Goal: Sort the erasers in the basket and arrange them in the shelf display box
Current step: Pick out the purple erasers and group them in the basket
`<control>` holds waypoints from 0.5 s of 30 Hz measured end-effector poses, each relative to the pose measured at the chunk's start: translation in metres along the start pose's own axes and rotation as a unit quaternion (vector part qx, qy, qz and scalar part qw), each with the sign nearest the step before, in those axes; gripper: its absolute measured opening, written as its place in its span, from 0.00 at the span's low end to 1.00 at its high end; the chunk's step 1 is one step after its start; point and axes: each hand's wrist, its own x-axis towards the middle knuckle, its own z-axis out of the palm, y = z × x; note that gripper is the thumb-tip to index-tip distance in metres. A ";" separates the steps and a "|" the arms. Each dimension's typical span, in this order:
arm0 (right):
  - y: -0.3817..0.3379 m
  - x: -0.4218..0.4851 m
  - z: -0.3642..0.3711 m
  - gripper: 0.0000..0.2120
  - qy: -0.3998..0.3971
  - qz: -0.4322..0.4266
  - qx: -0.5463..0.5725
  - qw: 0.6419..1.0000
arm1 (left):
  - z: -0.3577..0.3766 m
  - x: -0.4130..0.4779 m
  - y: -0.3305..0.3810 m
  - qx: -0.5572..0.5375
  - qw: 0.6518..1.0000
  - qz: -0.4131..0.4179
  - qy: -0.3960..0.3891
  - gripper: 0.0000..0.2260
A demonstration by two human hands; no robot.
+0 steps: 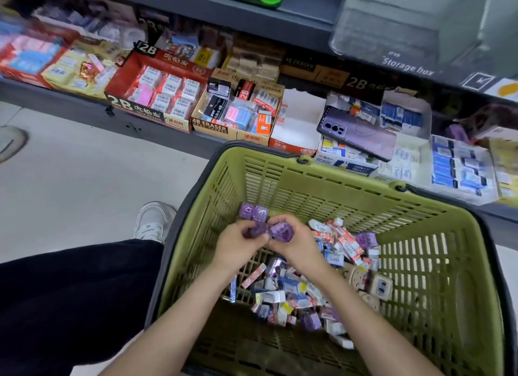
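A green plastic basket (420, 207) stands on the floor below the shelf, with several wrapped erasers (291, 291) piled loose on its bottom. Both hands are inside it, near the far left corner. My left hand (238, 246) grips purple cube erasers (253, 214), two of which stick out above its fingers. My right hand (294, 242) pinches another purple cube eraser (281, 231) right beside the left hand. On the shelf stand display boxes: a red 2B box (134, 106), a 4B ERASER box (210, 127), and a white box (300, 117) with nothing visible in it.
A purple phone (361, 134) lies across the eraser boxes behind the basket. More boxes of blue and white erasers (459, 171) fill the shelf at right. A clear storage box (392, 39) sits on the upper shelf. My leg and white shoe (152, 221) are left of the basket.
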 end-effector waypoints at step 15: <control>0.041 0.051 -0.002 0.21 0.034 0.053 -0.323 0.944 | 0.017 0.053 -0.027 0.149 0.979 0.092 0.103 0.18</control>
